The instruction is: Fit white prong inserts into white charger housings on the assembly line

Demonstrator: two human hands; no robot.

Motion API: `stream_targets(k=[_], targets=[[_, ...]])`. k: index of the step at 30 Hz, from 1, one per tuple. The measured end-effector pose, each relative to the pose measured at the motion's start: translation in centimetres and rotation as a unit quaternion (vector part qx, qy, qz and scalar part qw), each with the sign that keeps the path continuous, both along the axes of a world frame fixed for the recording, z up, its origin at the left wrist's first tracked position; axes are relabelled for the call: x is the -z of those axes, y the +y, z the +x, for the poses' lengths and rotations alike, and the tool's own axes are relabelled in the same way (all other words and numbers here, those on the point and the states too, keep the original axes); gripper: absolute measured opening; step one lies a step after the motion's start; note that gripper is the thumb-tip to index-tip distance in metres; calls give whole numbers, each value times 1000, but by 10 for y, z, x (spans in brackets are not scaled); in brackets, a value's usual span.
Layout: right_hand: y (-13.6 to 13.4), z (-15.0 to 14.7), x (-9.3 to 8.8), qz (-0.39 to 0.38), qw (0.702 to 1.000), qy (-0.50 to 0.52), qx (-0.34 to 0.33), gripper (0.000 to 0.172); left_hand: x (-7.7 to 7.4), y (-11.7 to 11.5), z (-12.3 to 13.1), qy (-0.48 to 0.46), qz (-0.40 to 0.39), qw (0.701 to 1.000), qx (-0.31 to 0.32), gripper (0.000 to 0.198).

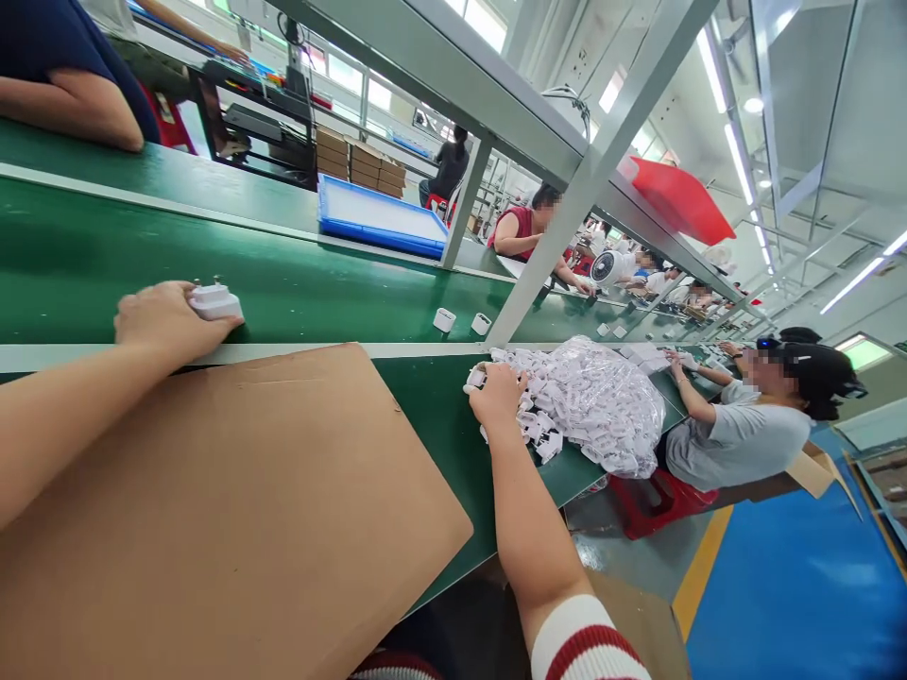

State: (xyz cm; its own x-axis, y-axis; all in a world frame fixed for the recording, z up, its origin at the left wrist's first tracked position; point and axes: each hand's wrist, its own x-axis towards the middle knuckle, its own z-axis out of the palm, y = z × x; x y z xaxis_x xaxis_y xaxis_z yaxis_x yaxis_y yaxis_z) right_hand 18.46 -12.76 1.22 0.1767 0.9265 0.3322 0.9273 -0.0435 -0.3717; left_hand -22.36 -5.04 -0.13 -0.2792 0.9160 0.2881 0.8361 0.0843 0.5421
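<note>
My left hand point(157, 321) is closed around a white plug-in charger point(218, 302) over the green conveyor belt point(340, 302). The charger's two pins point upward. At the near edge of the belt, my right hand point(500, 392) has its fingers curled round a small white plastic housing point(476, 378). Part of that piece is hidden by the fingers. Right beside this hand lies a heap of loose white plastic parts point(545, 439), spilling from a clear plastic bag point(609, 406).
A large cardboard box point(233, 510) covers the left of the bench. Two white chargers, one a white block point(444, 320), stand on the belt. Behind it lies a blue-rimmed tray point(383, 244). A slanted metal post point(545, 255) rises nearby. A co-worker point(744, 434) sits at right.
</note>
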Motion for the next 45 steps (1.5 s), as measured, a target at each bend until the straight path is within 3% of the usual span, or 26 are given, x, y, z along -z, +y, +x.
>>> stream_targets(k=[2,4,6,9,11,13,15,18,20,23,26,31,34,39,42,45], targets=[[-5,-12,1,23,989,136,-57,40,-1,-22,17,-5,52,997,-59,119],[-12,-27,3,7,949,288,-125,49,3,-50,37,49,39,998,10,115],[-19,-40,5,-42,897,398,-188,58,12,-78,53,102,-29,990,95,109],[-29,-55,6,-103,829,481,-264,61,25,-104,68,151,-123,958,212,99],[-33,-59,6,-110,812,491,-295,56,28,-107,73,170,-146,937,269,98],[-36,-59,6,-115,825,460,-308,53,26,-101,74,175,-145,926,300,98],[-39,-58,5,-119,857,394,-311,49,19,-92,75,171,-134,925,311,97],[-46,-59,4,-92,906,252,-327,31,7,-72,78,169,-120,928,311,88],[-52,-64,4,-67,922,150,-352,29,-1,-51,85,162,-109,935,295,79],[-60,-73,3,-64,925,29,-374,43,-10,-9,109,109,-89,954,263,63],[-63,-80,3,-107,925,-38,-363,38,-14,34,147,38,-91,965,241,54],[-56,-79,5,-157,922,-37,-352,34,-14,78,205,-62,-125,985,100,89],[-53,-77,8,-164,921,-7,-352,36,-9,90,216,-92,-129,985,74,83],[-47,-73,16,-141,922,97,-349,25,-9,79,195,-81,-103,977,171,74],[-42,-68,15,-76,923,202,-319,20,-13,42,164,-72,-103,958,257,79],[-38,-66,11,-21,913,323,-248,19,-12,-15,131,-82,-115,931,337,85]])
